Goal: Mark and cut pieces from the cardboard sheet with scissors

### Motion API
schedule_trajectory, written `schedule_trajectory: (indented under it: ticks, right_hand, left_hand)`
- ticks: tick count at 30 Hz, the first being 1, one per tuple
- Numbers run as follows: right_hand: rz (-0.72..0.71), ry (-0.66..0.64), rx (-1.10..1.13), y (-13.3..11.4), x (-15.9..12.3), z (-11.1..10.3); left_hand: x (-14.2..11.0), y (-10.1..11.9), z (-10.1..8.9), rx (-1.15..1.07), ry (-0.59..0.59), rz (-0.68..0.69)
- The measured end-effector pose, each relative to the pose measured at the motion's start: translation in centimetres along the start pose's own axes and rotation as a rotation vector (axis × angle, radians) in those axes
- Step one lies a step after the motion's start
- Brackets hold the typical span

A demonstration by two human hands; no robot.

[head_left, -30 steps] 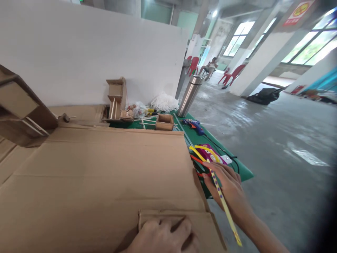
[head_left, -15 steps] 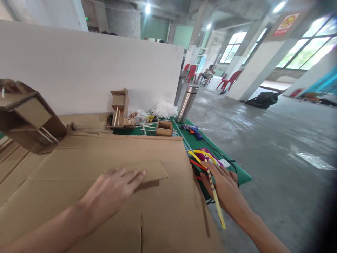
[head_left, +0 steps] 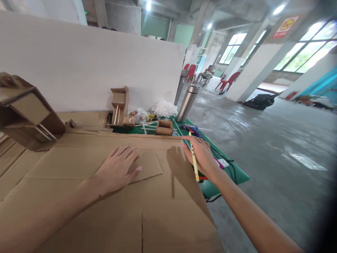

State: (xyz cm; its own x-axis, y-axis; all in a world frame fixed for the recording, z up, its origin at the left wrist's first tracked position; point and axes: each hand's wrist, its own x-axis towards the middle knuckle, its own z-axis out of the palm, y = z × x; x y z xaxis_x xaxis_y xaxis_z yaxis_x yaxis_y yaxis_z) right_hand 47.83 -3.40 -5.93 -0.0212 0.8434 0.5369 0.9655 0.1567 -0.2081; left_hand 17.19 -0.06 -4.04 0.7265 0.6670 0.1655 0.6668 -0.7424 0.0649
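My left hand [head_left: 118,167] lies with spread fingers over a small flat cardboard piece [head_left: 150,167], which rests on a large cardboard sheet [head_left: 105,218]. At the sheet's right edge, my right hand [head_left: 201,151] is closed on a pencil [head_left: 194,160], pale yellow with dark spots, pointing down toward me. The fingertips of that hand are at a long, thin ruler-like strip [head_left: 179,129] on the green table; whether they grip it I cannot tell. Just beyond that hand lies a blue glue gun [head_left: 193,130].
A steel flask [head_left: 188,103] stands at the table's far corner. Left of it are a small open cardboard box [head_left: 164,127] with sticks, white string [head_left: 164,108] and a cardboard structure [head_left: 119,107]. A larger cardboard structure [head_left: 28,112] stands at left. A white partition [head_left: 92,70] rises behind.
My right hand has moved forward and left with the pencil, from the yellow and red items to the strip. My left hand has spread its fingers, and the small cardboard piece has shifted slightly left.
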Motion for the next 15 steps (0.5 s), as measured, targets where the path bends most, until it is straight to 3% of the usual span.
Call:
schedule_trajectory:
  ticks: [5, 11, 15]
  right_hand:
    - [-0.017, -0.014, 0.044, -0.1, 3.5, 2.4]
    - [-0.103, -0.036, 0.049, -0.5, 6.0, 5.3]
    - [-0.103, -0.007, 0.018, -0.2, 6.8, 6.0]
  left_hand:
    - [0.0, -0.1, 1.5, -0.061, 0.0, -0.064]
    - [-1.2, 0.4, 1.4, -0.097, -0.041, -0.091]
    - [-2.7, 1.3, 1.3, -0.102, -0.07, -0.101]
